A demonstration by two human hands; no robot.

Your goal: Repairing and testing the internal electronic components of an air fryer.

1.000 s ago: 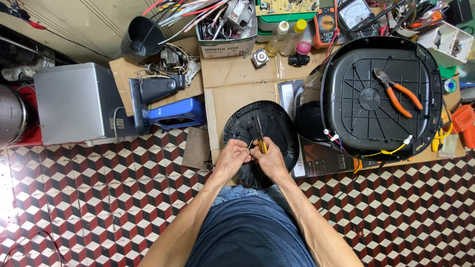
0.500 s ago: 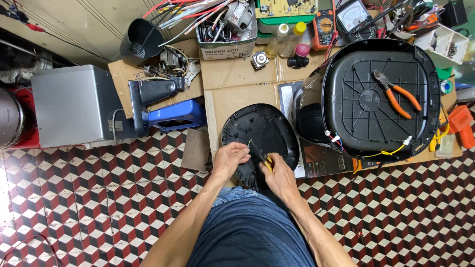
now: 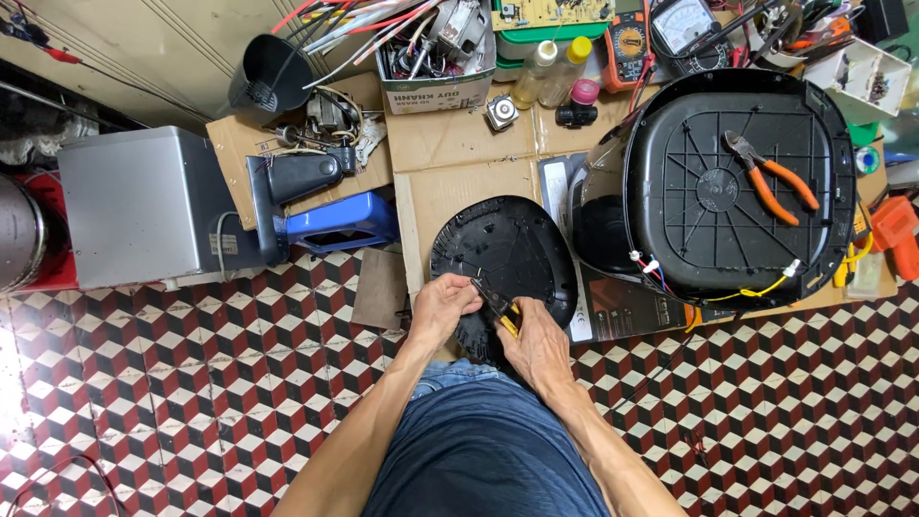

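Note:
A round black plastic cover [image 3: 512, 251] lies on the floor in front of my knees, its near edge under my hands. My right hand [image 3: 536, 341] grips a small tool with a yellow and black handle [image 3: 502, 310], its tip pointing up-left onto the cover. My left hand [image 3: 442, 304] rests on the cover's near left edge with fingers pinched right at the tool's tip. What the fingers pinch is hidden.
A large black appliance housing [image 3: 742, 187] lies upside down at right with orange-handled pliers [image 3: 771, 177] on it and loose wires. Flat cardboard [image 3: 459, 144] covers the floor behind. A grey metal box [image 3: 144, 206], a blue-and-black device [image 3: 321, 206] and a parts box [image 3: 436, 53] stand at the back.
Both hands shifted slightly toward me along the cover's near edge. The tool in my right hand tilted from nearly upright to pointing up-left.

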